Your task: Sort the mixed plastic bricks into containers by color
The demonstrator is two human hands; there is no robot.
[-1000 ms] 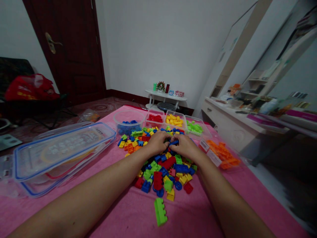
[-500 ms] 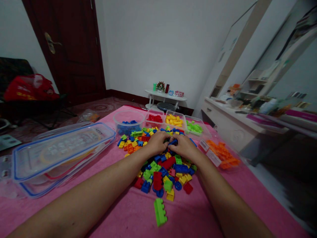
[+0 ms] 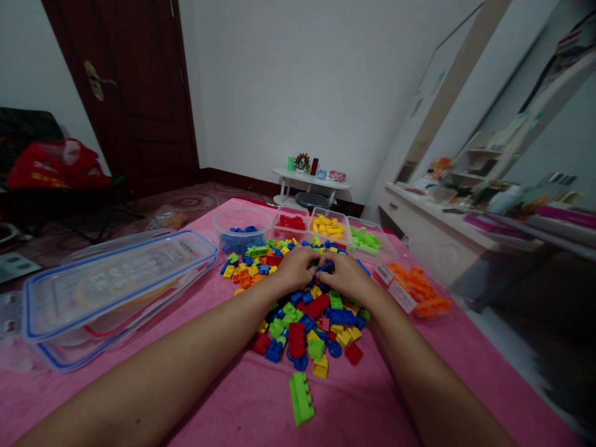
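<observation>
Blue brick (image 3: 326,267) apparently pinched within right grip (image 3: 344,272).

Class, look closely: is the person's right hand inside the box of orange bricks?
No: the right hand is at the mixed brick pile, with a blue piece at its fingertips.

Near the centre of the frame, a small dark blue plastic toy piece (image 3: 326,267) is held aslant by the fingers (image 3: 334,257) of the right hand (image 3: 349,273), partly hidden. Around it, a loose heap of multicoloured studded plastic bricks (image 3: 316,305) is spread, many pieces tipped or overlapping.
</observation>
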